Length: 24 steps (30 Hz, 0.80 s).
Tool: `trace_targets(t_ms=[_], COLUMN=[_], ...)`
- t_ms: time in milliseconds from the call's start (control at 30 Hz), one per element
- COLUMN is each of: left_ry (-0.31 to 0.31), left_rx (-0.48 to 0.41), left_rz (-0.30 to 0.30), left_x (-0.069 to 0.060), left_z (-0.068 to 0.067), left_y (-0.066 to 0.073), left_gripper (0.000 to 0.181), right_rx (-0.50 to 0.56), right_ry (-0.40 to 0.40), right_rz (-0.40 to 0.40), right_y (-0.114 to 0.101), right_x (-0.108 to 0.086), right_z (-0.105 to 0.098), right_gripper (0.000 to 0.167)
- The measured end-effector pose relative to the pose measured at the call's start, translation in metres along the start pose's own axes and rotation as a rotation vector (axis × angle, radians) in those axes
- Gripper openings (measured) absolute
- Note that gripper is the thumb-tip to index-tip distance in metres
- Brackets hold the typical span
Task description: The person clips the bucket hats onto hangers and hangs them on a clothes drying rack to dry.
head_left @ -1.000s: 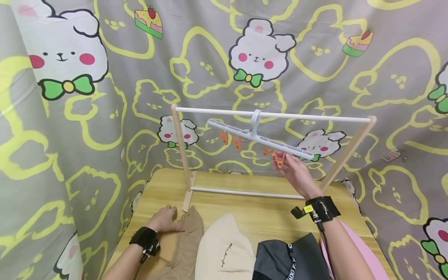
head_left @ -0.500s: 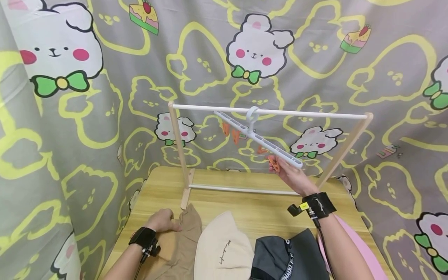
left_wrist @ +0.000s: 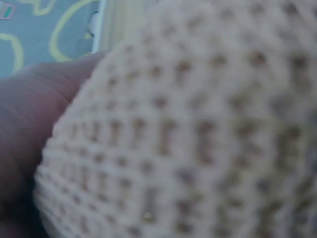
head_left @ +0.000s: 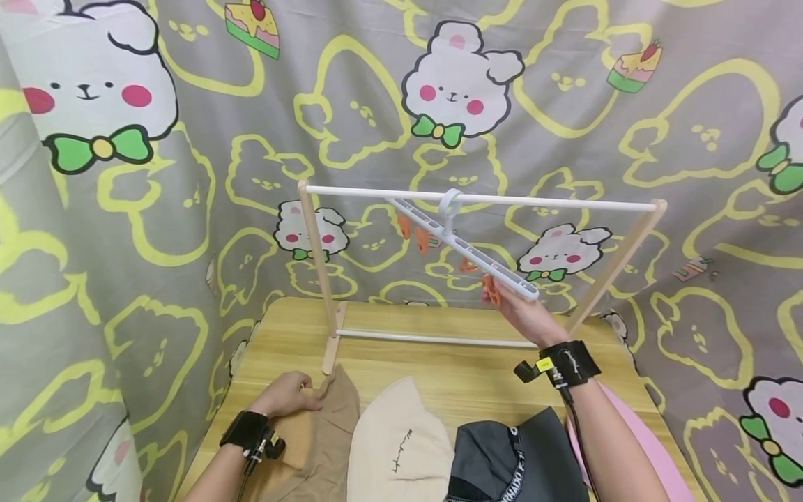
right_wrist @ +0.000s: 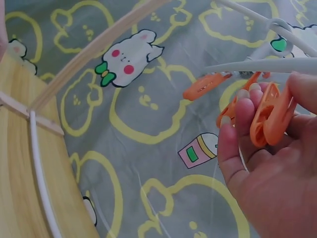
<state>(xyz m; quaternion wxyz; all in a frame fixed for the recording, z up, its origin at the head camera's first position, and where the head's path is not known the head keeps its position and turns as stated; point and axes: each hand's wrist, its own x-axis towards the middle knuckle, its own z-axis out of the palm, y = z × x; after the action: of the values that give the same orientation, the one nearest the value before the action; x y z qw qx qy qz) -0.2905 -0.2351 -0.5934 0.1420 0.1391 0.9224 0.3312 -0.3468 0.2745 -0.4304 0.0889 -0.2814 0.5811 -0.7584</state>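
Observation:
My right hand (head_left: 528,314) pinches an orange clothespin (right_wrist: 273,116) near the near end of a pale blue hanger (head_left: 486,261). The hanger hooks over the white top rod of a rack and hangs turned at an angle. More orange clothespins (head_left: 422,240) dangle along it. At the lower left, my left hand (head_left: 285,394) grips the edge of a brown hat (head_left: 339,422) lying on the table, its thumb toward the fabric. Blurred open-weave material (left_wrist: 173,129) fills most of the left wrist view, with a finger (left_wrist: 34,104) beside it.
A cream hat (head_left: 398,446) with dark stitched script and a dark grey hat (head_left: 483,457) with a lettered strap lie in a row. Something pink (head_left: 646,446) is partly behind my right forearm. The wooden rack (head_left: 318,258) stands on the table (head_left: 439,321) before a patterned curtain (head_left: 364,84).
My right hand has drawn the hanger's near end toward me and slightly left, so the hanger has swivelled on the rod. The left hand stays at the brown hat.

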Motion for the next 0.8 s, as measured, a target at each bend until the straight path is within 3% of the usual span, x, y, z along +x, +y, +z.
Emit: trace_targets(t_ms=[233, 333, 633, 800], left_ry=[0.034, 0.035, 0.091, 0.130], left_rx=[0.029, 0.049, 0.130, 0.178], left_rz=[0.101, 0.137, 0.196, 0.197], left_x=[-0.009, -0.013, -0.019, -0.022], left_z=[-0.012, -0.018, -0.036, -0.046], left_y=[0.014, 0.023, 0.043, 0.056], left_gripper=[0.022, 0.018, 0.016, 0.015], right_rx=[-0.001, -0.003, -0.079, -0.121], right_ry=[0.153, 0.176, 0.234, 0.294], right_rz=[-0.008, -0.012, 0.062, 0.137], right_y=[-0.002, -0.001, -0.004, -0.008], right_x=[0.002, 0.002, 0.002, 0.002], right_z=[0.002, 0.001, 0.003, 0.004], right_gripper=[0.027, 0.027, 0.021, 0.018])
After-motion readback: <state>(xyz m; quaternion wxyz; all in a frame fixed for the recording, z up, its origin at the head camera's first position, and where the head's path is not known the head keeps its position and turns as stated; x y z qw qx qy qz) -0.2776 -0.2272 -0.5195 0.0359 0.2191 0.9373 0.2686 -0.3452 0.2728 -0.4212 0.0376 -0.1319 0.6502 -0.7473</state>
